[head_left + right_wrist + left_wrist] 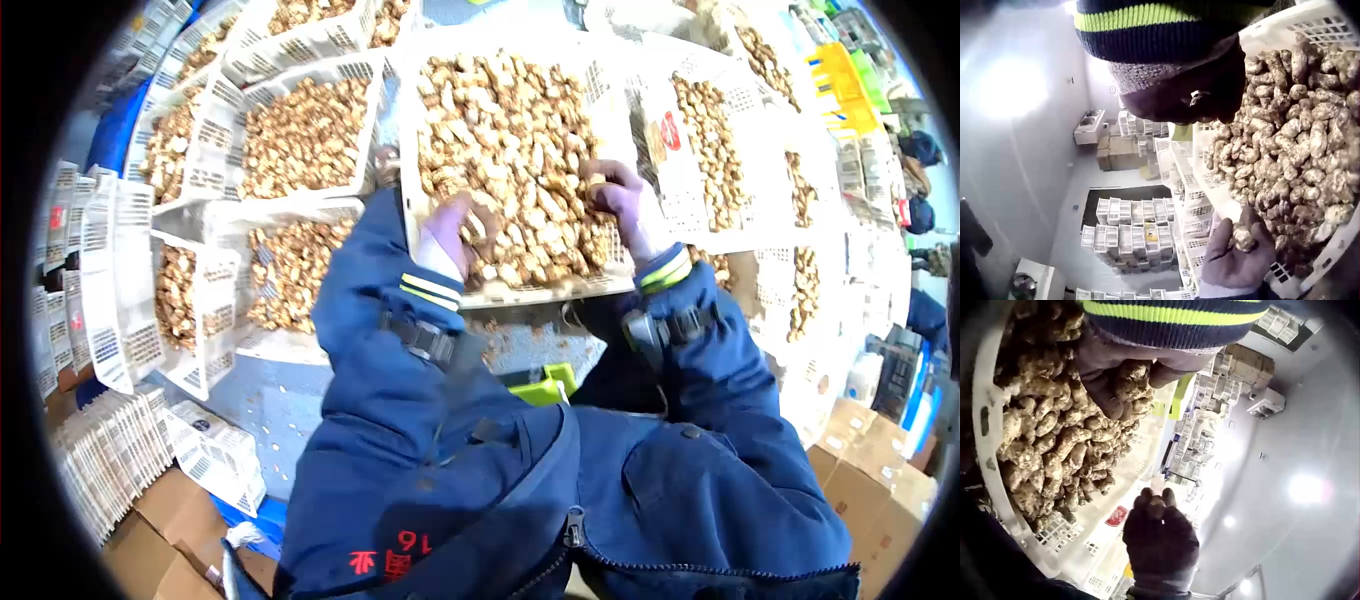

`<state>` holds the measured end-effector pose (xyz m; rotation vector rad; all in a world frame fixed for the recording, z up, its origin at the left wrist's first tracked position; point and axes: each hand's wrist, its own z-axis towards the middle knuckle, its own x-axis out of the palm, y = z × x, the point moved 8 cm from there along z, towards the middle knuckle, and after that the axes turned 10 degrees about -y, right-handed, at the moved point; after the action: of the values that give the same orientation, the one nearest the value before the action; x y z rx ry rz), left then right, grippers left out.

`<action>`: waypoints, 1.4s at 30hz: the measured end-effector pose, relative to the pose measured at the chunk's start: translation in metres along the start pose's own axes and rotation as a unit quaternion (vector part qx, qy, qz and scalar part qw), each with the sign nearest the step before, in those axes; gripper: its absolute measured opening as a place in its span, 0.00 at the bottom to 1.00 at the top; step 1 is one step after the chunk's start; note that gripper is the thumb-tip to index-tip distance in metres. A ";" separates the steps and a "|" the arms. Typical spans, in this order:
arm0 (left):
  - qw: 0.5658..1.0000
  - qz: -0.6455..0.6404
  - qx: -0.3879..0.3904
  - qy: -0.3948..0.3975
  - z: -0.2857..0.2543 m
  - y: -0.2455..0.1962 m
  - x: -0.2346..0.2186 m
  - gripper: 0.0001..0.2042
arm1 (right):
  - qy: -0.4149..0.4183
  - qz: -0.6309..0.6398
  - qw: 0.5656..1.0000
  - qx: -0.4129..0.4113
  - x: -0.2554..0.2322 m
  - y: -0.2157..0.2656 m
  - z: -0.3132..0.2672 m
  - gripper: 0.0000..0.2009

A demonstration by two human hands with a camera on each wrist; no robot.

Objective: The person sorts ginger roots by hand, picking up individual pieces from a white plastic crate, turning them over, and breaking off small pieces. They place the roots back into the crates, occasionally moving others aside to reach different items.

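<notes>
A white crate [408, 120] in front of me holds a heap of knobbly brown-and-cream tubers [510, 140]. My gloved left hand [452, 225] is over the crate's near left part, its fingers and thumb curled round one tuber [1243, 238]. The left wrist view shows the same tuber [1132, 381] between thumb and fingers. At the right side of the heap is my gloved right hand [622, 200], fingers bent inward. From the left wrist, the right hand [1160, 540] appears with its fingertips drawn together round a small brownish piece, partly hidden.
More white crates of tubers stand at left [305, 130] and right [712, 140]. A yellow crate [840, 88] is at the far right. Stacked crates [110, 455] and cardboard boxes [865, 465] lie lower down. Something bright green [548, 385] sits below the crate edge.
</notes>
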<state>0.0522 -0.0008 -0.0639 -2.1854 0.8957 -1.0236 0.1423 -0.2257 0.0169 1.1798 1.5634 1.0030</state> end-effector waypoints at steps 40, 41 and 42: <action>0.745 0.641 0.170 0.072 0.003 -0.005 0.044 0.16 | 0.053 -0.472 0.869 -0.134 0.001 -0.046 0.004 0.12; 0.795 0.583 0.154 0.058 0.006 -0.006 0.036 0.17 | 0.008 -0.459 0.868 -0.187 -0.003 -0.032 0.005 0.11; 0.789 0.595 0.150 0.036 0.004 -0.010 0.036 0.16 | -0.005 -0.420 0.885 -0.203 0.001 -0.025 0.006 0.10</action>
<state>0.0759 -0.0207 -0.0432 -0.9167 1.6539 -0.5054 0.1418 -0.2296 -0.0089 0.1499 1.5227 0.6655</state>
